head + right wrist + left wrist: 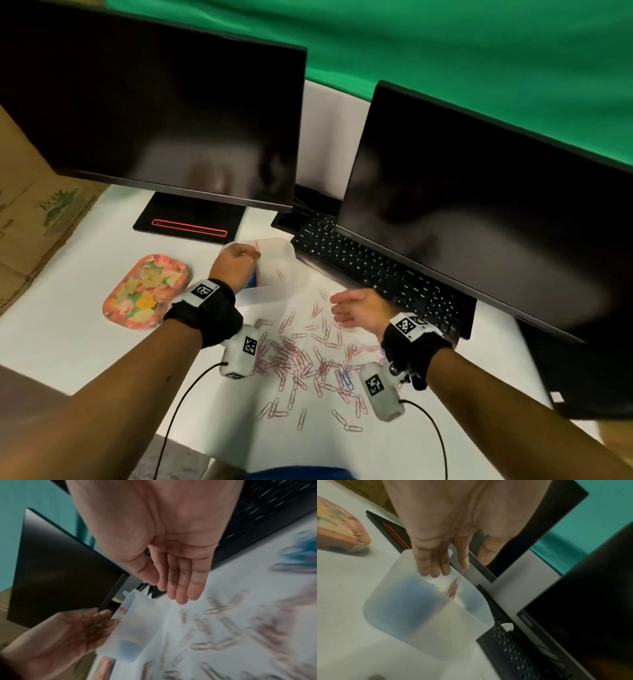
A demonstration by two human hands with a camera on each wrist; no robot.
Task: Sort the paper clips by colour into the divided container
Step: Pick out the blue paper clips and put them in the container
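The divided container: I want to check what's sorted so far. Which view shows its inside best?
The left wrist view: the divided container fills it, blue inside. Head view half-hides it behind the left hand; right wrist shows it blurred.

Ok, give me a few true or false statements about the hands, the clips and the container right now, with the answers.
1. The left hand is over the container. True.
2. The right hand grips a fistful of clips. False: its fingers are straight and it holds nothing.
3. Most loose clips on the table are blue. False: they are mostly pink and white.
4. The container already holds something blue. True.
5. The floral tray lies right of the keyboard. False: it lies to the left.
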